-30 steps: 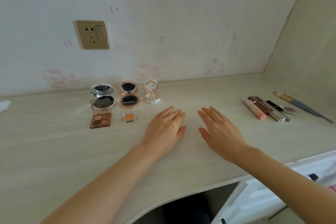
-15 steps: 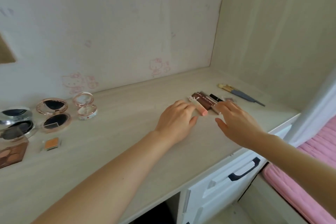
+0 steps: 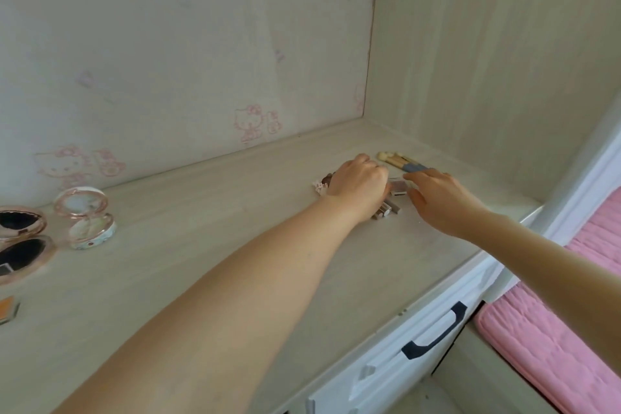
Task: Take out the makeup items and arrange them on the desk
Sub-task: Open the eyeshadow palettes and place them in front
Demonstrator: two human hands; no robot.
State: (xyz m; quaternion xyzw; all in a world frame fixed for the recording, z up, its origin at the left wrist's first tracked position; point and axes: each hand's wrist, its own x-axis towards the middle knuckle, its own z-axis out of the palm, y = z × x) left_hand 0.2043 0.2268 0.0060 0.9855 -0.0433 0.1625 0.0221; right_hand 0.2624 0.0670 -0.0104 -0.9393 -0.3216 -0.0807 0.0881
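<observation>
Left hand [image 3: 361, 183] lay curled over the lip-gloss tubes [image 3: 386, 208] on the counter [image 3: 235, 228]; an actual grip couldn't be confirmed. Right hand [image 3: 437, 195] sat just beside it, fingers relaxed and spread, hovering at a small square pan [image 3: 398, 186]. Brush [image 3: 401, 161] lay just behind both hands. Open compacts [image 3: 87, 218] sat well apart at the far left.

Both your arms reach forward and to the right.
Your left hand [image 3: 361, 183] is knuckles-up with fingers curled under; whether it grips anything is hidden. Your right hand [image 3: 440, 200] lies just beside it, palm down, fingers extended.
</observation>
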